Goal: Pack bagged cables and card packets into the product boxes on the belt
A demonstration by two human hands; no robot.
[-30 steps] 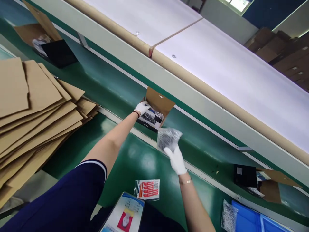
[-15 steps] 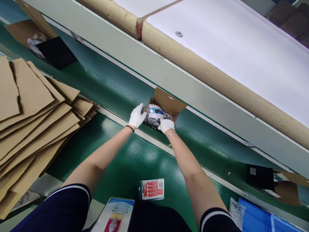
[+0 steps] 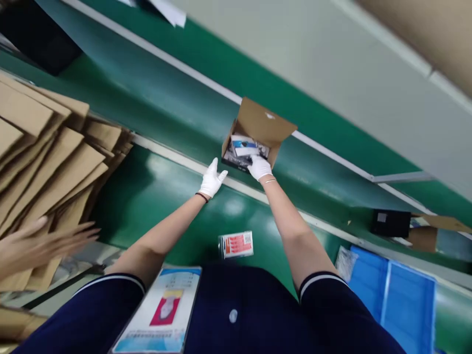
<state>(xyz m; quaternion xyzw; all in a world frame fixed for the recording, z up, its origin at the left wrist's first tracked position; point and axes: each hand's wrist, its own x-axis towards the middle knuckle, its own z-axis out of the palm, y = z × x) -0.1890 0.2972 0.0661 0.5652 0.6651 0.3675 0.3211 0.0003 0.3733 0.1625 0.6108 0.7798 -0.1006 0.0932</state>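
Head: box (image 3: 260, 122) (open) before hands (image 3: 211, 181) (image 3: 260, 168)

The brown cardboard box (image 3: 236, 166) sits mid-scene, black-fronted, its lid (image 3: 262, 122) raised on the far side; inside lies a white-and-blue printed item (image 3: 244, 145).

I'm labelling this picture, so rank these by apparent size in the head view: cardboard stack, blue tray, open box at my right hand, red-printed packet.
1. Cardboard stack
2. Blue tray
3. Open box at your right hand
4. Red-printed packet
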